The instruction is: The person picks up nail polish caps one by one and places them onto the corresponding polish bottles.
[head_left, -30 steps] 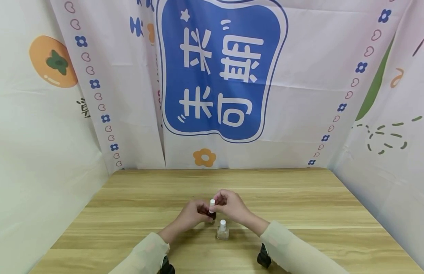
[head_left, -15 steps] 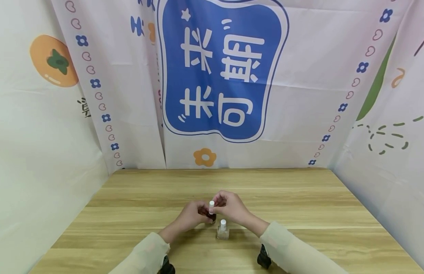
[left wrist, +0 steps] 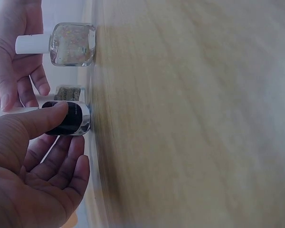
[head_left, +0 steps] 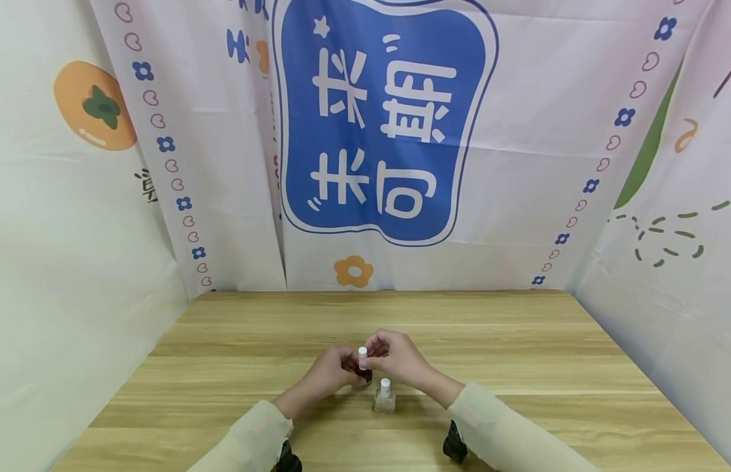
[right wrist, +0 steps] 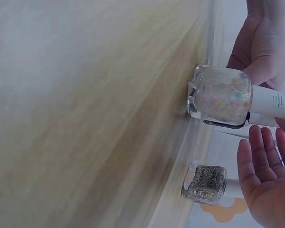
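Note:
A dark nail polish bottle (left wrist: 71, 121) stands on the table, its white cap (head_left: 362, 358) pointing up. My left hand (head_left: 331, 373) grips its body between thumb and fingers. From the other side my right hand (head_left: 398, 357) pinches the cap, its other fingers loosely bent in the right wrist view. Closer to me is a clear nail polish bottle (head_left: 385, 400) with pale coloured flecks, upright, white-capped and untouched. A third bottle, filled with dark gold glitter (right wrist: 206, 183), stands beyond the dark one; the hands hide it in the head view.
The wood-grain table (head_left: 495, 341) runs back to a printed white cloth (head_left: 518, 196), with more cloth hanging at both sides. Black wrist camera straps (head_left: 455, 443) sit below the sleeves.
The white cap and the right hand's fingertips have shifted slightly left and down. The left hand stays in place on the dark bottle, and the clear bottle has not moved.

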`<state>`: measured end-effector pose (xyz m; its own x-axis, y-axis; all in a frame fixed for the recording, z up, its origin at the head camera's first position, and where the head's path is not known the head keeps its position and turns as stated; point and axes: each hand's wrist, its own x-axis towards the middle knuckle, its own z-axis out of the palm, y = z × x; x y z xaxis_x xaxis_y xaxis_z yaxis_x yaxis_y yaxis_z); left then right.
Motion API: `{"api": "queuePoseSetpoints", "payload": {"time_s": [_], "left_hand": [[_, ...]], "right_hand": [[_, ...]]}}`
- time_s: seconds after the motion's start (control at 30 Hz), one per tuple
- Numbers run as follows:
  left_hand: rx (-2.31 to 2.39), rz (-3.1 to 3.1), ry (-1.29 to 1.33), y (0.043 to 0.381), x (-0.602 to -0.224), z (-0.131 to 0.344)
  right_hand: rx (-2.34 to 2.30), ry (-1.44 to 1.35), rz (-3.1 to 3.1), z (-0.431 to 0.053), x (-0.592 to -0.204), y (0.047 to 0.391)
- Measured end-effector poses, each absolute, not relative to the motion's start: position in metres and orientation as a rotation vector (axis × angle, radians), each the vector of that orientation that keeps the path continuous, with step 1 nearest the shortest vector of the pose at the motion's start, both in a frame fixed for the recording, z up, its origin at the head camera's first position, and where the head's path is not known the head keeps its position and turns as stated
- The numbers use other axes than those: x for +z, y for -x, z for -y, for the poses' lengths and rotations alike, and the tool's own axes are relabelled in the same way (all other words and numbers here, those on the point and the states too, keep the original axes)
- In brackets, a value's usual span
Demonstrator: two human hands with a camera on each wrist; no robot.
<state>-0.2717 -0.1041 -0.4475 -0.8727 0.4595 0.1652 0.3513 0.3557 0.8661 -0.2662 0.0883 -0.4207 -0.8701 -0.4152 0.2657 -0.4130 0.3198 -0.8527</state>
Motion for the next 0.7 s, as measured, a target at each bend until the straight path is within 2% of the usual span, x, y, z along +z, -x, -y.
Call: {"api": "queuePoseSetpoints", "payload": {"time_s": [0.37, 0.7], "left_hand": [[1.545, -2.485, -0.696, 0.27, -0.442, 0.105], [1.583, -2.499, -0.664, 0.272, -0.417, 0.111]], "right_hand": [[-1.593, 0.794, -2.564, -0.094, -0.416, 0.268], [-1.635, 0.822, -2.586, -0.107, -0.395, 0.268]]}}
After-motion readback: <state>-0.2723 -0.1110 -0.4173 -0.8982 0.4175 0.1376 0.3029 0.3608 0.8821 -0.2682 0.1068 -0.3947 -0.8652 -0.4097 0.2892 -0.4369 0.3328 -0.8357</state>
